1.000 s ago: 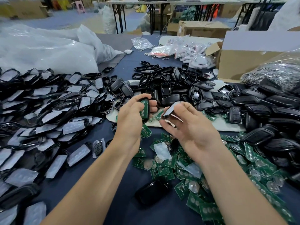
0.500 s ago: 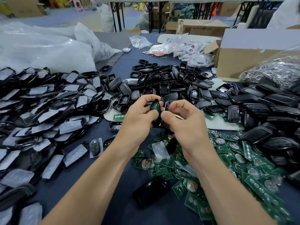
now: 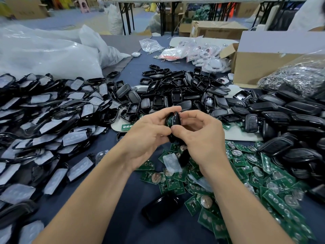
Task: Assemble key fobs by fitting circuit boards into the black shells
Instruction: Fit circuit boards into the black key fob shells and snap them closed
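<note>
Both hands meet over the middle of the table around one black key fob shell [image 3: 175, 119] with a green circuit board showing at its left edge. My left hand [image 3: 149, 134] grips the shell from the left, fingers curled over its top. My right hand [image 3: 202, 132] pinches it from the right, thumb pressed at its lower edge. Loose green circuit boards [image 3: 246, 182] lie heaped under and right of my hands. A pile of empty black shells [image 3: 175, 92] lies just beyond.
Shells with grey button pads [image 3: 44, 120] cover the left side. Closed black fobs [image 3: 290, 120] pile up on the right. One glossy black shell [image 3: 161, 207] lies near between my forearms. Plastic bags [image 3: 52, 55] and a cardboard box [image 3: 272, 59] stand behind.
My hands, apart a second ago with the board-filled shell in the left and a cover in the right, have come together, and the two parts are now pressed against each other.
</note>
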`<state>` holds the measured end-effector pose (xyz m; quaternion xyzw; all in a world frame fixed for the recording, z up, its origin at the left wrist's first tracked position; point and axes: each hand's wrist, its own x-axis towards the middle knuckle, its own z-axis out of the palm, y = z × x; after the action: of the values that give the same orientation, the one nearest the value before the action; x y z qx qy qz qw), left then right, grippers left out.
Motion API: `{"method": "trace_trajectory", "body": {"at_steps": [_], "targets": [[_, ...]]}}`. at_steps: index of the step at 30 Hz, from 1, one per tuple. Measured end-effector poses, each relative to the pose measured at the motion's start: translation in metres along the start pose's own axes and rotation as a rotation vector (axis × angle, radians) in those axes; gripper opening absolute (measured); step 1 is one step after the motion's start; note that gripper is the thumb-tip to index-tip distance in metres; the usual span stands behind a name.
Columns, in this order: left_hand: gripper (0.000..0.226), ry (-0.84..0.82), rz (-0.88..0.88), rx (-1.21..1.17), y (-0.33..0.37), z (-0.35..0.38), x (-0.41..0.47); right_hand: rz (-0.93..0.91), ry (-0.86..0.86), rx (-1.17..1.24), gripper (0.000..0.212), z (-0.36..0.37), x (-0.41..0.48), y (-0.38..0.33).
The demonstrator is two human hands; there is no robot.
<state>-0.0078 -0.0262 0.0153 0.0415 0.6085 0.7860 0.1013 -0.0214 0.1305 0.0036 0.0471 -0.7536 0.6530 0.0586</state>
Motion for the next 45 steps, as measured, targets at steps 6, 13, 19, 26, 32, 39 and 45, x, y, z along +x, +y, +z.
{"method": "trace_trajectory", "body": {"at_steps": [6, 13, 19, 26, 32, 39, 45], "targets": [[0.05, 0.061, 0.011, 0.121, 0.001, -0.015, -0.002, -0.005, -0.096, 0.06, 0.034, -0.002, 0.002, 0.001], [0.058, 0.077, 0.075, 0.165, 0.001, -0.02, -0.003, 0.001, -0.117, 0.087, 0.037, -0.001, 0.004, 0.004], [0.048, 0.051, 0.052, 0.107, 0.002, -0.02, -0.001, 0.012, -0.095, 0.033, 0.035, -0.003, 0.005, 0.003], [0.048, 0.096, 0.089, 0.128, -0.002, -0.018, 0.001, -0.029, -0.088, -0.062, 0.035, -0.004, 0.001, -0.003], [0.045, 0.052, 0.069, 0.134, -0.001, -0.019, 0.0, -0.077, -0.048, -0.142, 0.032, -0.005, -0.004, -0.009], [0.044, 0.106, 0.117, 0.109, 0.0, -0.016, -0.001, -0.095, -0.068, -0.229, 0.035, -0.007, -0.006, -0.014], [0.045, 0.164, 0.166, 0.249, -0.004, -0.015, 0.001, -0.132, -0.121, -0.32, 0.037, -0.007, -0.005, -0.01]]}}
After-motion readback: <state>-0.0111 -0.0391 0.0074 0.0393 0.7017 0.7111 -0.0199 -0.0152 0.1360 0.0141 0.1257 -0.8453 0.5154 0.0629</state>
